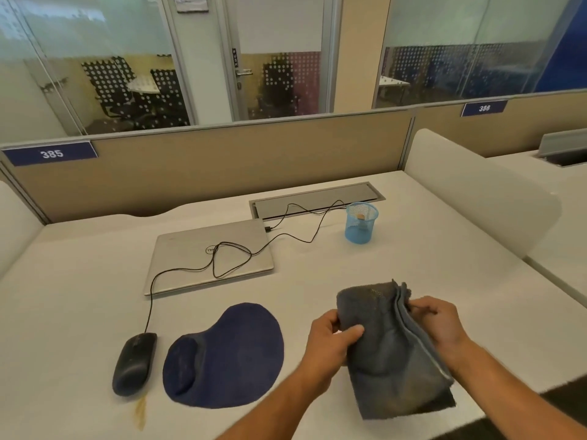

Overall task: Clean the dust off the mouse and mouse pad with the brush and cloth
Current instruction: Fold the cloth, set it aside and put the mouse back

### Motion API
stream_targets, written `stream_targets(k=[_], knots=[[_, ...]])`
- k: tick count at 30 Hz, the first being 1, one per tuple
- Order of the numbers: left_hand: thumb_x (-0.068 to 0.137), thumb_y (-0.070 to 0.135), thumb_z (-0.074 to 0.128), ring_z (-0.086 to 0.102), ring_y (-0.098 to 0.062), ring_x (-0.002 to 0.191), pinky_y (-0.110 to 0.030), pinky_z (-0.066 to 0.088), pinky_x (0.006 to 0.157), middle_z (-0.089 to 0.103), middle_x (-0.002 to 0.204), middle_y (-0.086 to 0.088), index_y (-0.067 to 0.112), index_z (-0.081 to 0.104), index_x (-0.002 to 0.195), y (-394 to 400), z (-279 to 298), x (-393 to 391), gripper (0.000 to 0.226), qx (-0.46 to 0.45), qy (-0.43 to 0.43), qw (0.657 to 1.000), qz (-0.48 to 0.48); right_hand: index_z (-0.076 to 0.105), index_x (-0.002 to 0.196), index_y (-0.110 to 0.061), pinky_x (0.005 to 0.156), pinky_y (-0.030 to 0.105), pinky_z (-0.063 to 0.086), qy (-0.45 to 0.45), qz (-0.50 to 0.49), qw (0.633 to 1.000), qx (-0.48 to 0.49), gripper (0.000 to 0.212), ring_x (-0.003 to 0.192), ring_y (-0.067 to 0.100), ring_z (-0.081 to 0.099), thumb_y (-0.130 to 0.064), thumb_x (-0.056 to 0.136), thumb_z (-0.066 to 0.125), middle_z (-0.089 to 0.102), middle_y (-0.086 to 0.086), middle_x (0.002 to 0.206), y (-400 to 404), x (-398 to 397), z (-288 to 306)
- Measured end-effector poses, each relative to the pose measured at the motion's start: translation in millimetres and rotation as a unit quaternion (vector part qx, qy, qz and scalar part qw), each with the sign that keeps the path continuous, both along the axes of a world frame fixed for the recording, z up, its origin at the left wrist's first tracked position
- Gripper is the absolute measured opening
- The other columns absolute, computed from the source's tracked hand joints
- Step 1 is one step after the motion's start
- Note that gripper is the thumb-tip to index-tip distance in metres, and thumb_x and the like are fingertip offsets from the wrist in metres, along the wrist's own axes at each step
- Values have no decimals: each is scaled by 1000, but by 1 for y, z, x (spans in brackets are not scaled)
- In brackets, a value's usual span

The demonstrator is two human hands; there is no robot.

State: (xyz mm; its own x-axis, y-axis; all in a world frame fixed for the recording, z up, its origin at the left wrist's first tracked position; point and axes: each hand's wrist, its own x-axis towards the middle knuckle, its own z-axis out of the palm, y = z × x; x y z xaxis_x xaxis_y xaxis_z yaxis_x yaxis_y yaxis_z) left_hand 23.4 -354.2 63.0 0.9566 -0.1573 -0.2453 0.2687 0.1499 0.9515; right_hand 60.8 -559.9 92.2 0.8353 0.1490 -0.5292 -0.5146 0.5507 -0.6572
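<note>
Both hands, L [333, 339] & R [440, 322], pinch folded grey cloth [390, 347], long axis 12–6. Mouse pad [228, 354] lies at 9 o'clock of L hand, nearer it; mouse [135, 363] beyond, same direction.

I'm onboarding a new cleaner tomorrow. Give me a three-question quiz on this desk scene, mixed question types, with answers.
1. True or false: the mouse sits on top of the mouse pad.
2. Multiple choice: what do both hands hold? A) a brush B) the grey cloth C) the laptop
3. Short answer: where is the blue mesh cup relative to the laptop?

Key
1. False. The mouse lies on the desk just left of the pad.
2. B. The left hand grips its left edge and the right hand its folded right edge.
3. To the laptop's right, further back, near the cable tray.
</note>
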Motion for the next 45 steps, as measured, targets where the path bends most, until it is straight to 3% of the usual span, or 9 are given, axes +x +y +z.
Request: stream_targets(k=[3, 5, 7, 11, 14, 19, 27, 39, 45], knots=[[92, 23, 68, 70, -15, 101, -39, 60, 84, 72, 106, 7, 25, 66, 113, 11, -4, 10, 21, 14, -5, 1000, 14, 66, 90, 0, 77, 46, 49, 40, 37, 999, -6, 38, 76, 38, 60, -31, 68, 69, 62, 19, 85, 9, 3, -2], [91, 24, 68, 70, -13, 98, -36, 60, 82, 72, 103, 9, 27, 66, 110, 18, -8, 17, 19, 23, 1, 1000, 18, 69, 106, 3, 92, 52, 50, 58, 69, 995, -41, 59, 99, 45, 61, -47, 74, 73, 66, 24, 104, 14, 6, -4], [91, 25, 68, 70, -13, 97, -36, 61, 81, 72, 102, 9, 26, 65, 111, 23, -10, 23, 20, 20, 6, 1000, 13, 66, 118, 1, 102, 54, 45, 51, 117, 987, -93, 59, 117, 44, 58, -44, 82, 73, 64, 25, 121, 21, 9, -3], [92, 23, 68, 71, -14, 96, -36, 61, 78, 72, 102, 8, 26, 65, 110, 30, -12, 35, 19, 13, 15, 1000, 10, 64, 120, 2, 95, 55, 51, 46, 167, 955, -239, 43, 102, 42, 67, -4, 78, 74, 70, 24, 111, 32, 19, -5], [92, 27, 68, 71, -15, 94, -34, 62, 73, 70, 105, 6, 26, 63, 110, 33, -13, 45, 19, 21, 31, 999, -1, 65, 114, 2, 91, 56, 53, 56, 145, 934, -323, 32, 97, 42, 69, 4, 82, 66, 73, 22, 102, 35, 30, -3], [91, 20, 66, 68, -17, 98, -35, 62, 70, 67, 112, 5, 26, 57, 117, 28, -9, 60, 28, 22, 59, 998, -29, 66, 110, -1, 89, 55, 54, 66, 125, 912, -386, 27, 95, 42, 68, 7, 85, 62, 74, 21, 100, 33, 52, 3], [86, -2, 58, 62, -23, 105, -44, 61, 79, 58, 120, -2, 22, 46, 127, -11, -5, 92, 50, 64, 100, 991, -66, 69, 101, -4, 87, 53, 55, 69, 133, 882, -447, 23, 91, 39, 69, 8, 83, 62, 74, 18, 94, 2, 93, 5], [82, 0, 67, 66, -25, 100, -42, 61, 79, 62, 112, -7, 18, 49, 119, -76, -32, 116, 45, 96, 105, 988, -55, 66, 90, 7, 82, 57, 56, 83, 125, 836, -528, 25, 89, 44, 63, 13, 69, 55, 66, 27, 98, -52, 122, -7], [74, 13, 78, 66, -20, 96, -39, 60, 80, 64, 109, -3, 18, 53, 115, -89, -44, 123, 49, 192, 66, 978, -41, 60, 104, -9, 75, 39, 56, 55, 163, 752, -636, 35, 84, 26, 59, 1, 70, 63, 61, 10, 94, -60, 124, -16]])
